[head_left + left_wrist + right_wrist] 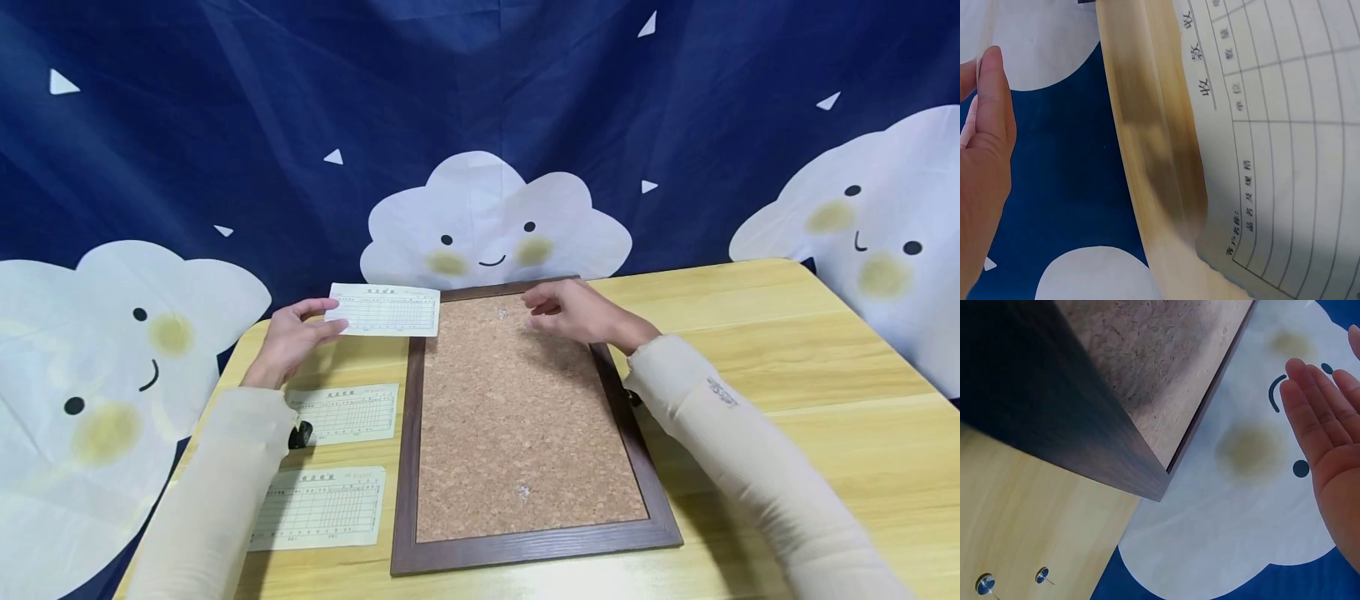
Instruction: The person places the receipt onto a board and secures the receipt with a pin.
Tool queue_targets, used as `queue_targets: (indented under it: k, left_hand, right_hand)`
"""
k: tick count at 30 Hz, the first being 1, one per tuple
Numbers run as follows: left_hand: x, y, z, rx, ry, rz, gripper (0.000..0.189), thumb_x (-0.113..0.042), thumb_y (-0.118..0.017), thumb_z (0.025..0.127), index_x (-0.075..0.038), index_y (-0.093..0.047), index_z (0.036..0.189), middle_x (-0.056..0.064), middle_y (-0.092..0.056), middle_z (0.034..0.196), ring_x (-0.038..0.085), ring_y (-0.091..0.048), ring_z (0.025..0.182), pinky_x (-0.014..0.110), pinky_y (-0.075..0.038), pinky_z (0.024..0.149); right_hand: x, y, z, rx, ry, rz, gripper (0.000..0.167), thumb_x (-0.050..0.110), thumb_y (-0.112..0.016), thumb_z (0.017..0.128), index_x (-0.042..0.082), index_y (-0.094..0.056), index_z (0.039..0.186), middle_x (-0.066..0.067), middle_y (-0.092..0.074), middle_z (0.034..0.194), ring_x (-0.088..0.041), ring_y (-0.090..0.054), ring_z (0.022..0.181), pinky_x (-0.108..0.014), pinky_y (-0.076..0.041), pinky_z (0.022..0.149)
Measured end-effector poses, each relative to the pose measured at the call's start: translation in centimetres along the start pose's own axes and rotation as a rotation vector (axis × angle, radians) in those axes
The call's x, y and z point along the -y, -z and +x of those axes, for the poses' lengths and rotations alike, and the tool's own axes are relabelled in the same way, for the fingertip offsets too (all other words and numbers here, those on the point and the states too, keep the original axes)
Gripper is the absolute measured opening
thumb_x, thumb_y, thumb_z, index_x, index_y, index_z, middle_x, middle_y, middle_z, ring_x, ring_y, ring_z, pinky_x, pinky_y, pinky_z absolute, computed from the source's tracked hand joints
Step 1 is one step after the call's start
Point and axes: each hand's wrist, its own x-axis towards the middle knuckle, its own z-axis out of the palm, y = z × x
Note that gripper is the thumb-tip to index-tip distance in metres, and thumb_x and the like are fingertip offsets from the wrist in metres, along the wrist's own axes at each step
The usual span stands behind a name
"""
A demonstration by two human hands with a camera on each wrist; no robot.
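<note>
My left hand (292, 335) pinches a printed receipt slip (386, 311) by its left edge between thumb and fingers. The slip overlaps the upper left frame of a cork board (517, 400), which lies on the table in a dark wooden surround. In the left wrist view the fingers (994, 106) hold the slip, seen edge-on. Over the top right of the board hovers my right hand (573, 312), with no object visible in it. The right wrist view shows its fingers (1319, 412) fairly straight, the thumb apart. Small silvery spots mark the cork, too blurred to identify.
Two more receipt slips lie left of the board, one at mid-table (348, 412) and one nearer (322, 508). Two metal thumbtacks (985, 584) rest on the wooden table (750, 358) to the board's right. Behind hangs a blue cloud-patterned cloth (480, 83).
</note>
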Motion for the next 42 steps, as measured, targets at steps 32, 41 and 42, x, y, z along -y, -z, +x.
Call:
queue_targets:
  k: [32,41,42]
  left_hand:
    - [-1.4,-2.4,0.2,0.013,-0.072,-0.138,0.05,0.001,-0.07,0.09,0.006,-0.052,0.137,0.012,-0.054,0.117,0.001,-0.064,0.083,0.02,-0.055,0.078]
    - [-1.8,-3.0,0.1,0.031,-0.062,-0.149,0.051,0.001,-0.071,0.09,0.007,-0.052,0.137,0.012,-0.055,0.116,0.001,-0.065,0.083,0.019,-0.055,0.077]
    - [-1.8,-3.0,0.1,0.034,-0.061,-0.147,0.052,0.0,-0.071,0.09,0.007,-0.052,0.137,0.013,-0.055,0.116,0.001,-0.065,0.083,0.019,-0.055,0.077]
  right_hand:
    - [1.2,-1.8,3.5,-0.024,-0.028,0.052,0.021,0.012,-0.073,0.092,-0.001,-0.071,0.109,-0.011,-0.072,0.106,-0.026,-0.066,0.103,-0.04,-0.049,0.095]
    - [1.4,-2.4,4.4,-0.019,-0.053,0.1,0.021,0.012,-0.073,0.092,-0.002,-0.071,0.107,-0.011,-0.073,0.104,-0.026,-0.066,0.101,-0.038,-0.05,0.092]
    - [1.4,-2.4,4.5,-0.017,-0.054,0.103,0.02,0.012,-0.073,0.092,-0.002,-0.071,0.107,-0.011,-0.073,0.105,-0.026,-0.067,0.102,-0.038,-0.05,0.093]
